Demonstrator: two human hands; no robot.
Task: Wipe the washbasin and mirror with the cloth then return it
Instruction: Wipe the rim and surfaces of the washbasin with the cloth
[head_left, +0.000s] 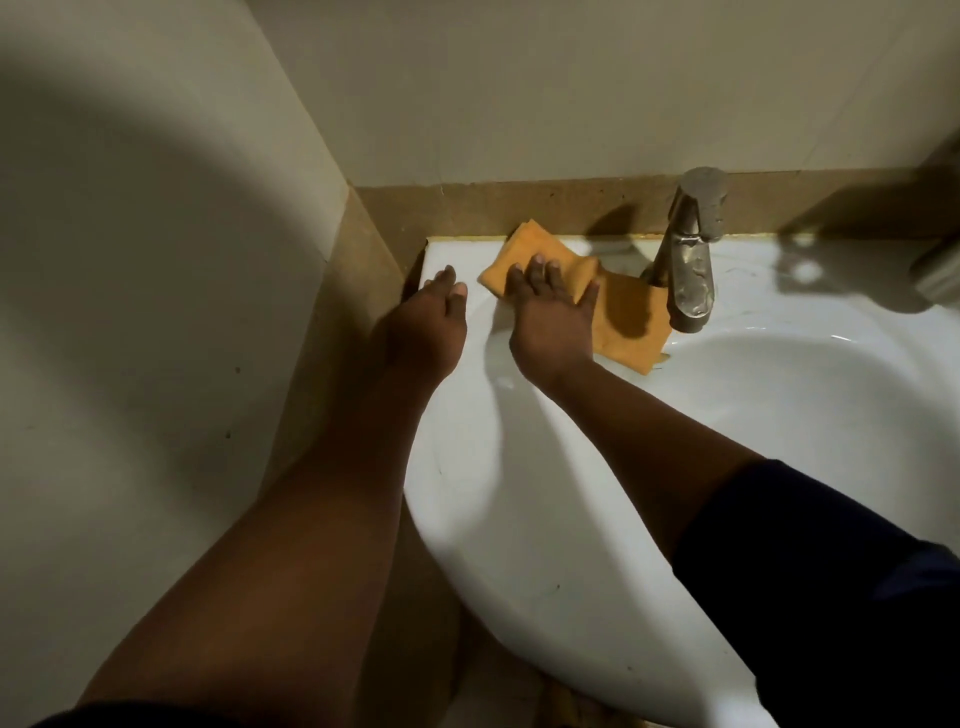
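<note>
Head view:
Cloth: orange, folded, lying flat on washbasin back ledge, just left of tap.
R hand: palm down on cloth's left part, fingers straight, slightly spread, pressing it.
L hand: over basin's back-left corner, apart from cloth, fingers relaxed, holding nothing.
Wall: beige, behind basin.

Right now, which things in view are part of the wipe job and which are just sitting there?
Part of the job:
- orange cloth, lying on the basin's back ledge by the tap
- washbasin
- right hand, fingers flat on the cloth
- left hand, open, over the basin's left rim

Just there:
- tap
- brown ledge behind the basin
- wall
</note>
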